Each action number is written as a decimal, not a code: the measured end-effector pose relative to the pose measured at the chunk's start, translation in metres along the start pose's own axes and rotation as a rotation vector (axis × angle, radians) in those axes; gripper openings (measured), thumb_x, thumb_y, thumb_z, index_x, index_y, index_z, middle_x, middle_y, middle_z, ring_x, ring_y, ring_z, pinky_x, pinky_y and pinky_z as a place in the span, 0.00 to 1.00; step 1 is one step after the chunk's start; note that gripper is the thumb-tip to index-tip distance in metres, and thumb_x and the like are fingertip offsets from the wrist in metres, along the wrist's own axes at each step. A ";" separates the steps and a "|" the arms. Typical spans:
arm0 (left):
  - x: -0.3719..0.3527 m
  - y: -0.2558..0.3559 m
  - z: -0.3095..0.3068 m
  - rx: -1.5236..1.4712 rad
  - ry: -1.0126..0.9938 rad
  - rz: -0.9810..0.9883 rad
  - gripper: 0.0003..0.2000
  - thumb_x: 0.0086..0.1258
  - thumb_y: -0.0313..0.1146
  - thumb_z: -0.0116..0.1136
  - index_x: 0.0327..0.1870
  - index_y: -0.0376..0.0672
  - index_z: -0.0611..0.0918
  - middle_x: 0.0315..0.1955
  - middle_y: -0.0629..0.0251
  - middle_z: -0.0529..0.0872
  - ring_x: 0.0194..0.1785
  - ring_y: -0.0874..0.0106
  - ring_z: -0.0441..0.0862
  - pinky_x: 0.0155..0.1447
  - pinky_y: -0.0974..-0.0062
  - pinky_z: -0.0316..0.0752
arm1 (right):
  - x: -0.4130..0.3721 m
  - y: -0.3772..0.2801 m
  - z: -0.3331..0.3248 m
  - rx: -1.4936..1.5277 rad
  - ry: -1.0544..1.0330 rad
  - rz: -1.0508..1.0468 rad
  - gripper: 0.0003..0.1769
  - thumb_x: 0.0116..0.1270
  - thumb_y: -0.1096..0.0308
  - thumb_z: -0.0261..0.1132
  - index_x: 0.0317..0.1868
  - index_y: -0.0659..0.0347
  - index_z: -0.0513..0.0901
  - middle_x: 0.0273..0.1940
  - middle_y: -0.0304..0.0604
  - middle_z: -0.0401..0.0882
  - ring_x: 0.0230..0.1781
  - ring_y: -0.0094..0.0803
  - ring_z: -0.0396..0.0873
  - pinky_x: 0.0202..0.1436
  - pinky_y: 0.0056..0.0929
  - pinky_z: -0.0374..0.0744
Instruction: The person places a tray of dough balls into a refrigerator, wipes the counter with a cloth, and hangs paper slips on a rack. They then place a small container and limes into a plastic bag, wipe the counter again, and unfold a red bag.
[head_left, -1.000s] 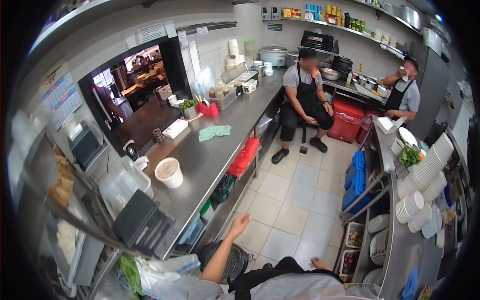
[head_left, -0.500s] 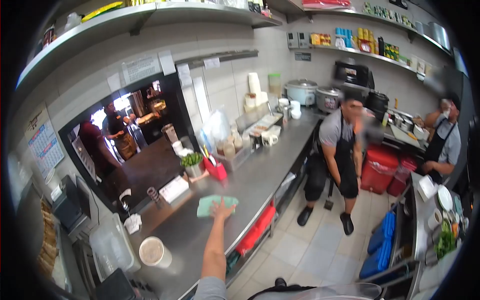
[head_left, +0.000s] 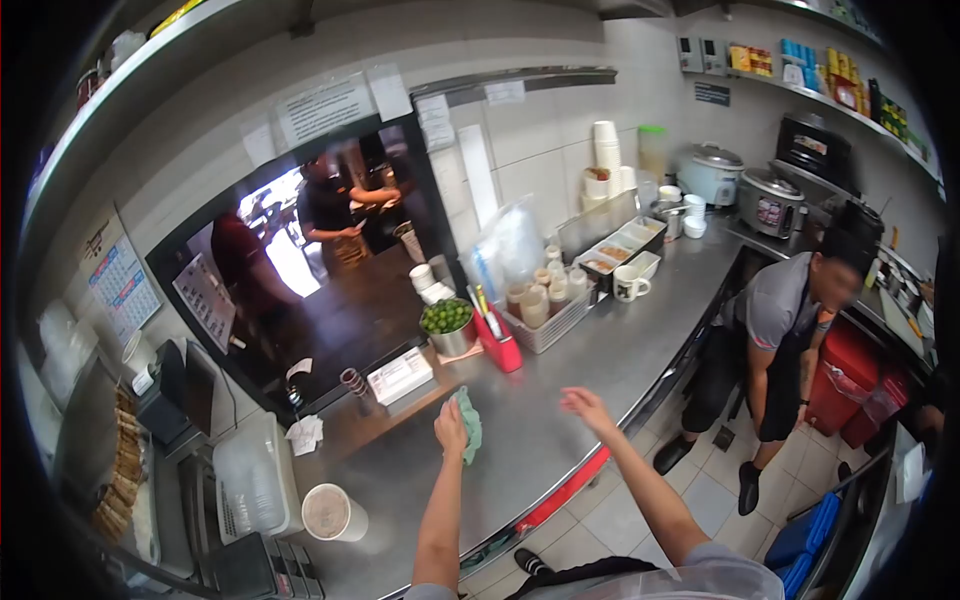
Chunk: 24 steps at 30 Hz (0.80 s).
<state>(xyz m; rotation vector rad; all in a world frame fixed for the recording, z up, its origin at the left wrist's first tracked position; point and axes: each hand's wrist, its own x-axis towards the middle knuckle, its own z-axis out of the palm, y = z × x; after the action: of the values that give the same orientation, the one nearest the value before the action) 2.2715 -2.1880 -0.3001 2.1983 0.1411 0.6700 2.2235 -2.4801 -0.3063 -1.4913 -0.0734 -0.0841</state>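
Note:
A green cloth (head_left: 469, 436) is bunched on the steel counter (head_left: 400, 490), with my left hand (head_left: 451, 430) closed around its left side. Farther right, my right hand (head_left: 588, 411) hovers near the counter's front edge, its fingers apart and nothing in them. Behind the cloth are a red holder with pens (head_left: 497, 340), a metal pot of green limes (head_left: 447, 322) and a white box (head_left: 401, 376).
A tub with a brownish top (head_left: 333, 512) stands at the near left, beside a clear plastic bin (head_left: 253, 480). A basket of small cups (head_left: 550, 320) and a white mug (head_left: 629, 284) line the back. At right, a co-worker (head_left: 775, 340) bends forward.
My left hand has gone from lying spread on the flat cloth to gripping it, and the cloth is now bunched. My right hand has come into view. The camera has turned.

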 end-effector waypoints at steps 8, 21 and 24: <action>0.039 -0.017 -0.061 0.272 -0.755 0.236 0.24 0.62 0.58 0.53 0.55 0.57 0.78 0.65 0.50 0.62 0.65 0.49 0.61 0.64 0.56 0.61 | 0.067 0.063 0.168 -0.064 -0.297 -0.131 0.18 0.71 0.61 0.54 0.55 0.63 0.74 0.48 0.42 0.78 0.50 0.29 0.75 0.55 0.27 0.71; 0.133 0.055 -0.370 0.493 -1.104 0.146 0.31 0.66 0.51 0.54 0.64 0.41 0.66 0.57 0.50 0.72 0.61 0.59 0.69 0.64 0.70 0.63 | 0.384 -0.256 0.152 -0.087 0.077 -0.775 0.31 0.69 0.58 0.55 0.67 0.62 0.60 0.66 0.51 0.62 0.64 0.39 0.66 0.65 0.32 0.64; 0.134 0.073 -0.358 0.513 -1.208 0.074 0.30 0.67 0.52 0.52 0.64 0.42 0.66 0.57 0.50 0.73 0.60 0.57 0.70 0.62 0.69 0.65 | 0.470 -0.315 0.147 -0.178 0.274 -0.819 0.32 0.68 0.59 0.54 0.68 0.61 0.57 0.66 0.54 0.60 0.65 0.43 0.64 0.65 0.34 0.63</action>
<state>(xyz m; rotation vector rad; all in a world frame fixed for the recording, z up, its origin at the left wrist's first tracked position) 2.1952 -1.9507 -0.0012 2.7162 -0.4376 -0.8061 2.6596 -2.3628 0.0653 -1.5300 -0.4605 -0.9714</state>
